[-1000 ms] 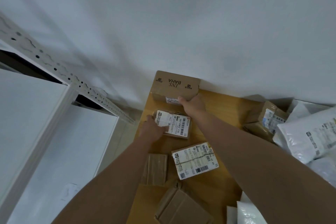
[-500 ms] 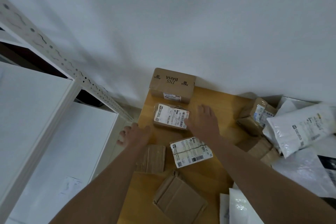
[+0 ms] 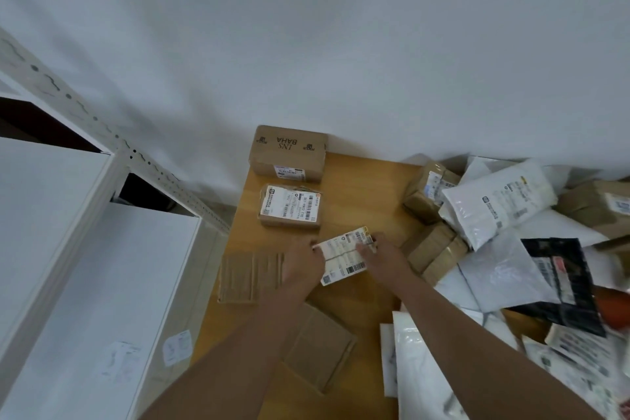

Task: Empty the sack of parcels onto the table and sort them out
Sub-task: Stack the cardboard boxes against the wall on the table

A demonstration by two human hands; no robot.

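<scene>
On the wooden table (image 3: 358,187) a small box with a white label (image 3: 344,254) lies between my hands. My left hand (image 3: 301,261) grips its left edge and my right hand (image 3: 383,254) holds its right side, thumb on the label. Beyond it a labelled brown box (image 3: 289,205) sits in line with a bigger brown box printed INS BAHA (image 3: 288,153) against the wall. A flat plain cardboard parcel (image 3: 250,271) lies left of my left hand and another (image 3: 320,349) under my left forearm.
A heap of parcels fills the table's right side: brown boxes (image 3: 428,194), a white mailer bag (image 3: 497,201), a black bag (image 3: 562,283), more white bags (image 3: 419,368). White metal shelving (image 3: 68,215) stands close on the left. The white wall is right behind the table.
Both hands left the two far boxes and drew back. They now hold the white-labelled box nearer me, which has shifted and turned slightly.
</scene>
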